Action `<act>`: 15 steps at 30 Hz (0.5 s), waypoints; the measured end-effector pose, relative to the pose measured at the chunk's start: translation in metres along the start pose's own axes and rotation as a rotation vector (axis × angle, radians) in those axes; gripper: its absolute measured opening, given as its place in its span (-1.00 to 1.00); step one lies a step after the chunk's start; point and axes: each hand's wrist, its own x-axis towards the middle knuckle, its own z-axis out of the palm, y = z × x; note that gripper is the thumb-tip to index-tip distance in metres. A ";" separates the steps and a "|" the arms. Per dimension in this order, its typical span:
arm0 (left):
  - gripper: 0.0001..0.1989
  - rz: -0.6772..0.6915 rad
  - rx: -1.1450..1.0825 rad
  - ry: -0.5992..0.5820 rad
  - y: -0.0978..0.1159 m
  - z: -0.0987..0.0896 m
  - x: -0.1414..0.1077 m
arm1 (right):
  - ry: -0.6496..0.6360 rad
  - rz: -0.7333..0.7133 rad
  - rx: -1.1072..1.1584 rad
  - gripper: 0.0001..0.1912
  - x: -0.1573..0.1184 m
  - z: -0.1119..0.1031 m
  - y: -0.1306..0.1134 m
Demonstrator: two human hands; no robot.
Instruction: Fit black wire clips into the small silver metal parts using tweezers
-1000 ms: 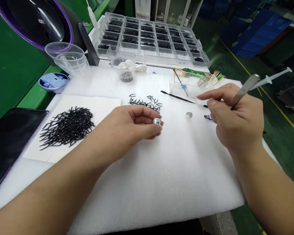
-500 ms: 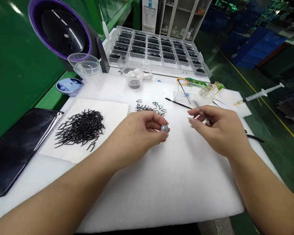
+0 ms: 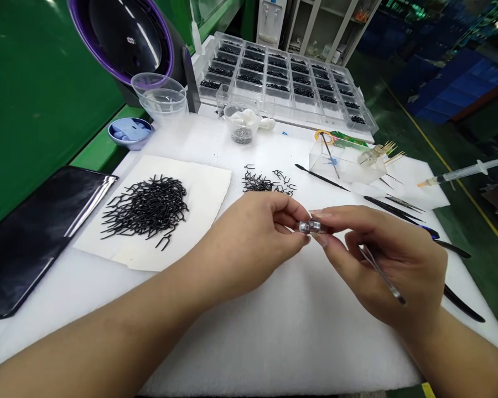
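Observation:
My left hand (image 3: 261,237) pinches a small shiny metal piece (image 3: 304,227) between thumb and fingertips. Meeting it, my right hand (image 3: 382,254) pinches a second small metal piece (image 3: 316,226), and the two pieces touch or nearly touch. A thin metal tool (image 3: 382,275) is tucked in my right palm, its end pointing down and right. Behind my left hand lies a small group of black forked pieces (image 3: 259,182). A larger heap of black forked pieces (image 3: 149,207) rests on white paper (image 3: 203,177) to the left.
A compartment tray (image 3: 292,105) of black pieces spans the back. Clear cups (image 3: 161,99), a blue bowl (image 3: 130,141) and a purple-rimmed fan (image 3: 128,38) stand back left. Tweezers (image 3: 404,204), a clear box (image 3: 336,166) and a syringe (image 3: 460,172) are at the right.
My hands have come together, bringing the two metal pieces end to end. The tool in my right hand has swung to point down and right. The view has shifted slightly.

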 end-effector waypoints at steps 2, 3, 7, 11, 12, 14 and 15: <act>-0.92 0.011 -0.007 0.001 0.000 0.001 0.000 | -0.021 -0.050 -0.007 -0.74 0.001 0.000 -0.001; -0.92 0.015 -0.006 0.006 0.000 0.001 -0.001 | -0.034 -0.082 -0.015 -0.75 0.001 0.001 -0.001; -0.94 0.011 0.001 0.015 0.000 0.000 0.000 | -0.052 -0.174 -0.060 -0.77 0.003 0.003 -0.001; -0.93 0.000 -0.022 0.002 0.000 -0.002 0.001 | -0.046 -0.197 -0.048 -0.76 0.003 0.005 0.000; -0.93 0.004 -0.025 -0.005 -0.001 -0.002 0.001 | -0.044 -0.187 -0.028 -0.76 0.003 0.005 0.001; -0.90 0.007 -0.019 -0.013 -0.002 -0.004 0.002 | 0.009 -0.118 -0.006 -0.75 0.001 0.003 0.002; -0.88 0.003 -0.011 -0.017 -0.003 -0.005 0.002 | 0.049 -0.064 -0.011 -0.74 0.001 0.002 0.002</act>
